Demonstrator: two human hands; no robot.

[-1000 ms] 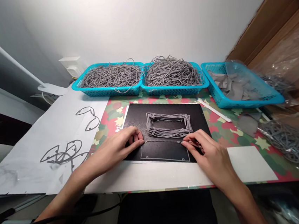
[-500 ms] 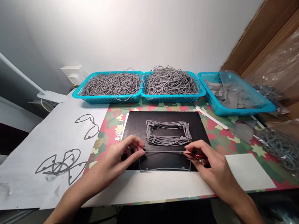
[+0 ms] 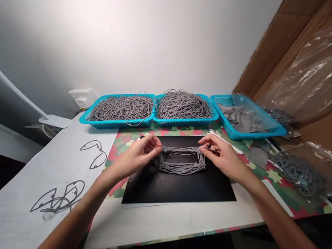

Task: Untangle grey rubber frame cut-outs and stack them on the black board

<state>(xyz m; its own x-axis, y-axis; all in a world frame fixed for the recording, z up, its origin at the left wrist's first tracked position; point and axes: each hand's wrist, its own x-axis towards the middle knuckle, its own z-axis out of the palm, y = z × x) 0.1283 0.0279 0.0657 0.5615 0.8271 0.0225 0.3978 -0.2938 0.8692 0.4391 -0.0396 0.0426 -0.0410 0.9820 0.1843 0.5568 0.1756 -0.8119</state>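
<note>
On a black board [image 3: 175, 192] lies a stack of thin grey rectangular gaskets [image 3: 183, 169] with small tabs near their corners. My left hand [image 3: 145, 152] pinches a grey gasket at the stack's upper left corner, thumb against forefinger. At the upper right corner, my right hand [image 3: 220, 152] is closed, its fingertips at the same gasket's other end. It also holds a slim, pointed metal tool with a reddish part, probably tweezers [image 3: 212, 150], mostly hidden by the fingers. The held gasket lies over the stack and can hardly be told apart from it.
Two blue baskets [image 3: 116, 124] heaped with grey gaskets stand at the back. A third basket [image 3: 253, 132] holds flat grey scraps. Curved dark gaskets [image 3: 58, 205] lie on white paper at left. Plastic bags of grey loops [image 3: 300, 174] and cardboard [image 3: 271, 32] stand at right.
Both hands have moved away from the board's near edge, up to the far side of the stack. The gasket has gone with them and now lies over the stack. The view has shifted.
</note>
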